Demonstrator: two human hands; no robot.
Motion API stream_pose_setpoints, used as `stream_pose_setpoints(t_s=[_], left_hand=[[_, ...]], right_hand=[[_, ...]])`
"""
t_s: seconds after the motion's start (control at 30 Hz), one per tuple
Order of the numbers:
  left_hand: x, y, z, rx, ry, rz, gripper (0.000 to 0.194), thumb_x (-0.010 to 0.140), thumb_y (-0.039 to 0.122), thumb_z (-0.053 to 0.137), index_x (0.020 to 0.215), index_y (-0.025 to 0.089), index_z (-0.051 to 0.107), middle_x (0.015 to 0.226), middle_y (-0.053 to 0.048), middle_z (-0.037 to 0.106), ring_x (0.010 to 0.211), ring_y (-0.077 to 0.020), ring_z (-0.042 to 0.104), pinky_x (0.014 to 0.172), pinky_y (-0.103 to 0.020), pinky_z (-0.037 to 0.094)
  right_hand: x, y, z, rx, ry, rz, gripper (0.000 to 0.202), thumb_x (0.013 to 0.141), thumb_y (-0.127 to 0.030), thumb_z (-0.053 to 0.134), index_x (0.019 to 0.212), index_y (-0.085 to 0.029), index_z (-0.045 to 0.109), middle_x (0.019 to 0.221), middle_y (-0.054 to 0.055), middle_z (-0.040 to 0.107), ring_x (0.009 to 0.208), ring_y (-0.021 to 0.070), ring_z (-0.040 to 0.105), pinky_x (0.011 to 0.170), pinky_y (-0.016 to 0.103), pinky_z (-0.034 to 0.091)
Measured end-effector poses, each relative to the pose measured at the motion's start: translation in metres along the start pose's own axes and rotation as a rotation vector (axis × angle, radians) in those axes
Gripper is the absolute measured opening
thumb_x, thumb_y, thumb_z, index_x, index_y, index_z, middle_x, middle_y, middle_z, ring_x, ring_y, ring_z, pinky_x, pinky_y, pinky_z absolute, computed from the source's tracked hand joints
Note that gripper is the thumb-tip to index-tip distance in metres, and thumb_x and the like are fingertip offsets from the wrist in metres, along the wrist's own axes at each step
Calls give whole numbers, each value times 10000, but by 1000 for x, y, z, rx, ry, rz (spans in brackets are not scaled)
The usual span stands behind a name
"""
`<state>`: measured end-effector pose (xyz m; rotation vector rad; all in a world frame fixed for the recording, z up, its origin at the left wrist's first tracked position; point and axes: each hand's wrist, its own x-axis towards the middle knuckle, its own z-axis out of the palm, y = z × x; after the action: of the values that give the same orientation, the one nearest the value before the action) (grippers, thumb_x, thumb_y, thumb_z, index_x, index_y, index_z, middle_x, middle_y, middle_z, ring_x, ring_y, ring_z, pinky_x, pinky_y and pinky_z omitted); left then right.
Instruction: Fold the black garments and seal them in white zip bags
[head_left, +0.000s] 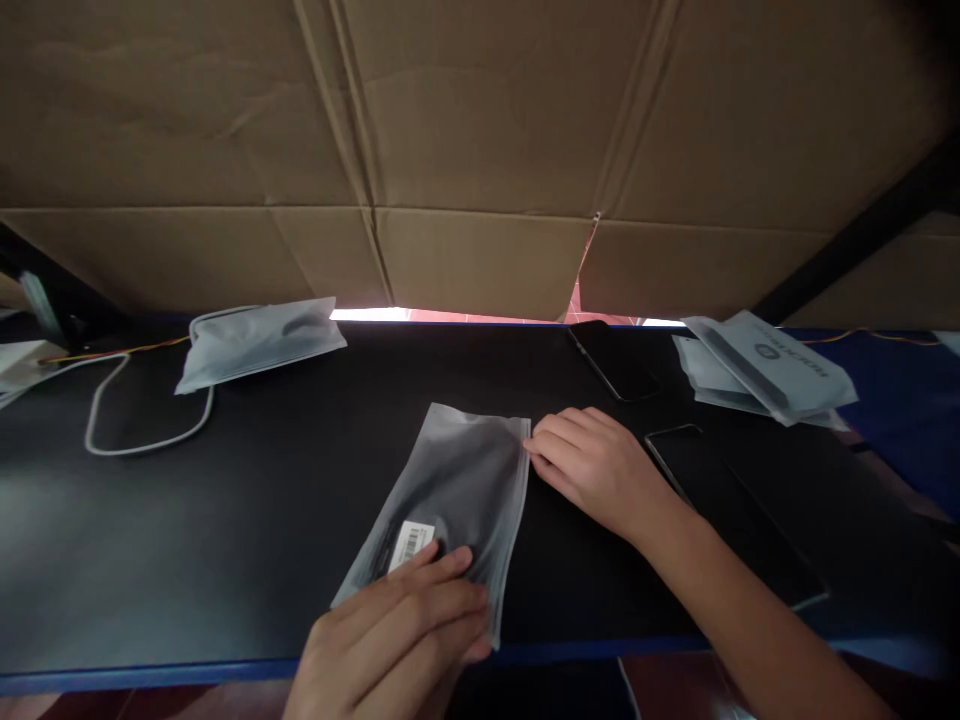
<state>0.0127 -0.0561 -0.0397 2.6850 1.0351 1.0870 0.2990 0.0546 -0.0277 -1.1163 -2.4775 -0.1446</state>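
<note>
A frosted zip bag [472,465] lies slanted on the black tabletop in front of me, with a white barcode label [412,543] showing through or on its lower part. My left hand [405,630] grips the near end of the bag, its fingers across the top side and covering that corner. At the far right corner, my right hand [589,455] pinches the zip strip between thumb and curled fingers. Dark contents show faintly near the label; I cannot make out what they are.
A dark phone [613,360] lies beyond my right hand. Right of that hand is a thin clear-edged sheet or case [765,520]. Frosted bags [787,365] are piled far right; another bag [262,342] rests far left over a white cable [142,452]. Cardboard [480,120] walls the back.
</note>
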Motion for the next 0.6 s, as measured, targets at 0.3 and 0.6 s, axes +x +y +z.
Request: stream_pose_setpoints(t_s=[0.3,0.6], left_hand=[[21,-14,9,170,-166,-110,537,1101,409,583,1601,214,553,1682,-90,562,1599,-371,472,1238,-637,498],[25,-27,24,237,-327,-186,878,1104,636,506,1789,225,142,1820,-152,298,1681,-471,239,1244,-763,386]], right_hand=[[-55,-42,1,125,-251,133,755,1126,-450,586,1768,-242,248,1792,83,383,1682,344,306,1303,678,405],[-44,-57,1,255,-106,94,546,1096,-216,586,1636,-280,533,1598,80,657,1484,324,598,1128,584,597]])
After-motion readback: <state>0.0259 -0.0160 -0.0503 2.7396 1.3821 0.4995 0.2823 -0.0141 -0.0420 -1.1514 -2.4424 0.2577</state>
